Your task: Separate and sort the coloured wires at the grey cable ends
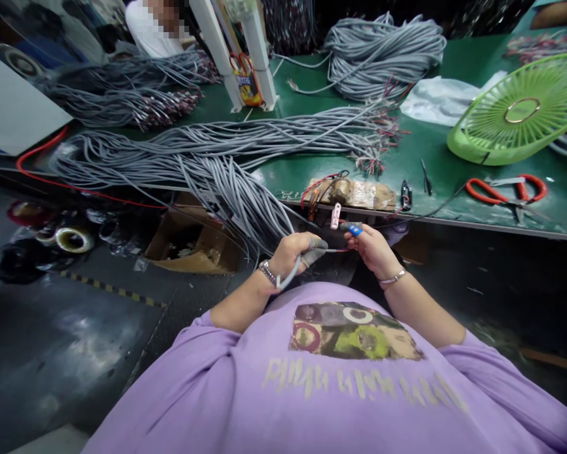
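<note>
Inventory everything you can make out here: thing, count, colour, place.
Slim flexible cable: 1, grey, between both hands
Draped cable bundle: 1, grey, over bench's front edge
Thick cable coil: 1, grey, bench back
Frayed-ended cable bundles: count unclear, grey, bench back left
Flat workbench: 1, green, ahead
Slatted plastic fan: 1, lime green, bench right
Loop-handled cutting tool: at least 1, red, before fan
Crumpled plastic bag: 1, white, left of fan
Worn wooden block: 1, brown, bench front
Open cardboard box: 1, brown, floor left
Co-worker's sleeve: 1, white, far left
Floor clutter, left: too dark to count
Loose shirt: 1, lavender, foreground
Left hand: 1, grey fingertip coverings, centre
Right hand: 1, blue fingertip wrap, right of centre
</note>
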{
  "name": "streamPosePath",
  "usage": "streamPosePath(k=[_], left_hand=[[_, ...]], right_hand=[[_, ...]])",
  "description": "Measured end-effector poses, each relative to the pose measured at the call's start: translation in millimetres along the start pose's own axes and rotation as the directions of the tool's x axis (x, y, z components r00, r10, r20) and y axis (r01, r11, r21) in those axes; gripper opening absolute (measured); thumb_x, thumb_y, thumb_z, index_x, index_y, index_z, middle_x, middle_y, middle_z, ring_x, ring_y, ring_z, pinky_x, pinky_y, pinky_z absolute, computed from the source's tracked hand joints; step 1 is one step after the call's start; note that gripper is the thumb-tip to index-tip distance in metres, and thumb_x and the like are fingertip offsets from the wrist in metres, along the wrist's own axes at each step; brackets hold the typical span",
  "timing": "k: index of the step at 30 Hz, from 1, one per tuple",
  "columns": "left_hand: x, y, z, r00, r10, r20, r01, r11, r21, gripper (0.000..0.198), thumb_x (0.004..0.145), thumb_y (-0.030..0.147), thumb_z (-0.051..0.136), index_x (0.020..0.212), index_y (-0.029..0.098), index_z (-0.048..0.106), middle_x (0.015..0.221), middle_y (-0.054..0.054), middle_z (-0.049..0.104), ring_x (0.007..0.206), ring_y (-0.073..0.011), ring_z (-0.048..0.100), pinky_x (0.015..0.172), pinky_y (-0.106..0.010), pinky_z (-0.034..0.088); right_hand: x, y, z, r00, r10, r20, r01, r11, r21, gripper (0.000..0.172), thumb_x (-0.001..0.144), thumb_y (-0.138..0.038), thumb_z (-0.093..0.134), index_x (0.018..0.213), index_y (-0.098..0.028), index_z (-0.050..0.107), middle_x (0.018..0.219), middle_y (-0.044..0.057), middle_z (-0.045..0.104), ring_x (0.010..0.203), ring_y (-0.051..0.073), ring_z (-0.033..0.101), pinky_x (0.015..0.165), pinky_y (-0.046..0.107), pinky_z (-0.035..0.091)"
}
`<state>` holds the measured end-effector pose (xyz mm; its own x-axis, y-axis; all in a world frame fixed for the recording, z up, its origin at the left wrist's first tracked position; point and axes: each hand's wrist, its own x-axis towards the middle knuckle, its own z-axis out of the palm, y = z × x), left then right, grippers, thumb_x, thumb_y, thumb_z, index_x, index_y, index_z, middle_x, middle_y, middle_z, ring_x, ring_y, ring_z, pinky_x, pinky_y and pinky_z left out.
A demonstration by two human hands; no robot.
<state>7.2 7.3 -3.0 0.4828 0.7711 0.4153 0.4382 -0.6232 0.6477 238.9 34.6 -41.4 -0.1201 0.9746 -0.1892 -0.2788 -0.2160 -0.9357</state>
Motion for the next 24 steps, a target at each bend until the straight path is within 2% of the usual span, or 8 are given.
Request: streamPosePath(k=[3, 6, 8, 10, 13, 15, 20, 24], left_hand=[[6.3, -4.3, -1.2, 0.962, -0.268, 0.052, 0.267, 0.963, 0.016, 0.026, 0.092, 0.036, 0.052, 0.09, 0.016, 0.068, 0.073, -0.002, 0.069, 0.064, -0.0129, 0.062, 0.063, -0.025, 0.047], [9.5, -7.5, -2.4, 0.914, -0.389, 0.113, 0.359, 0.907, 0.222, 0.023, 0.088, 0.032, 0.054, 0.076, 0.017, 0.066, 0.064, 0.0, 0.064, 0.059, -0.0132, 0.056, 0.059, -0.025, 0.041], [10.2, -6.7, -3.3, 0.887, -0.439, 0.145, 0.367, 0.859, 0.358, 0.018, 0.085, 0.029, 0.056, 0.074, 0.019, 0.065, 0.067, -0.001, 0.066, 0.062, -0.0151, 0.057, 0.058, -0.025, 0.039], [10.3, -4.5, -4.1, 0.858, -0.478, 0.187, 0.358, 0.819, 0.45, 0.011, 0.082, 0.024, 0.057, 0.077, 0.021, 0.066, 0.072, -0.003, 0.068, 0.067, -0.0176, 0.061, 0.059, -0.026, 0.038], [8.5, 0.3, -5.2, 0.83, -0.502, 0.244, 0.338, 0.8, 0.496, 0.01, 0.079, 0.022, 0.059, 0.082, 0.022, 0.068, 0.077, -0.004, 0.07, 0.074, -0.0211, 0.064, 0.062, -0.028, 0.041], [5.1, 4.6, -5.8, 0.845, -0.466, 0.262, 0.33, 0.841, 0.429, 0.011, 0.08, 0.024, 0.059, 0.085, 0.02, 0.067, 0.078, -0.004, 0.07, 0.075, -0.0208, 0.065, 0.065, -0.028, 0.044], [-9.4, 16.7, -4.0, 0.945, -0.249, 0.211, 0.245, 0.969, 0.044, 0.027, 0.082, 0.032, 0.062, 0.103, 0.015, 0.063, 0.097, -0.006, 0.07, 0.085, -0.0191, 0.064, 0.078, -0.028, 0.049], [-17.8, 16.4, -3.2, 0.952, -0.198, 0.234, 0.233, 0.963, -0.137, 0.03, 0.092, 0.04, 0.052, 0.101, 0.014, 0.062, 0.093, -0.006, 0.068, 0.085, -0.0171, 0.062, 0.079, -0.028, 0.049]], right_hand=[[-15.0, -8.0, 6.9, 0.966, -0.232, 0.114, 0.253, 0.941, -0.224, 0.022, 0.074, -0.038, 0.076, 0.087, -0.021, 0.073, 0.082, 0.002, 0.072, 0.075, 0.016, 0.063, 0.073, 0.031, 0.051], [-30.1, -17.6, 19.4, 0.901, -0.32, 0.292, 0.412, 0.84, -0.352, 0.022, 0.077, -0.035, 0.074, 0.095, -0.022, 0.074, 0.086, 0.003, 0.072, 0.077, 0.017, 0.063, 0.074, 0.032, 0.051], [-36.2, -22.4, 28.8, 0.884, -0.288, 0.369, 0.426, 0.821, -0.38, 0.027, 0.075, -0.034, 0.077, 0.099, -0.022, 0.072, 0.078, 0.001, 0.068, 0.064, 0.013, 0.056, 0.061, 0.027, 0.047], [-37.4, -24.9, 37.9, 0.885, -0.227, 0.407, 0.38, 0.857, -0.348, 0.033, 0.072, -0.033, 0.08, 0.1, -0.021, 0.068, 0.071, -0.002, 0.064, 0.055, 0.01, 0.049, 0.052, 0.024, 0.042], [-32.6, -23.7, 48.6, 0.897, -0.178, 0.406, 0.285, 0.932, -0.222, 0.036, 0.068, -0.036, 0.083, 0.094, -0.021, 0.064, 0.072, -0.002, 0.063, 0.059, 0.011, 0.052, 0.057, 0.024, 0.045], [-28.5, -20.5, 52.5, 0.905, -0.152, 0.397, 0.225, 0.964, -0.142, 0.036, 0.066, -0.039, 0.084, 0.089, -0.02, 0.063, 0.075, -0.001, 0.064, 0.065, 0.012, 0.057, 0.064, 0.026, 0.049], [-26.7, -9.4, 50.7, 0.911, -0.063, 0.408, 0.109, 0.99, -0.092, 0.039, 0.062, -0.039, 0.087, 0.088, -0.02, 0.064, 0.074, -0.002, 0.065, 0.064, 0.013, 0.06, 0.065, 0.027, 0.052], [-31.8, -7.8, 41.5, 0.925, -0.071, 0.374, 0.126, 0.984, -0.125, 0.042, 0.06, -0.039, 0.089, 0.089, -0.022, 0.064, 0.077, 0.0, 0.067, 0.067, 0.014, 0.061, 0.066, 0.028, 0.054]])
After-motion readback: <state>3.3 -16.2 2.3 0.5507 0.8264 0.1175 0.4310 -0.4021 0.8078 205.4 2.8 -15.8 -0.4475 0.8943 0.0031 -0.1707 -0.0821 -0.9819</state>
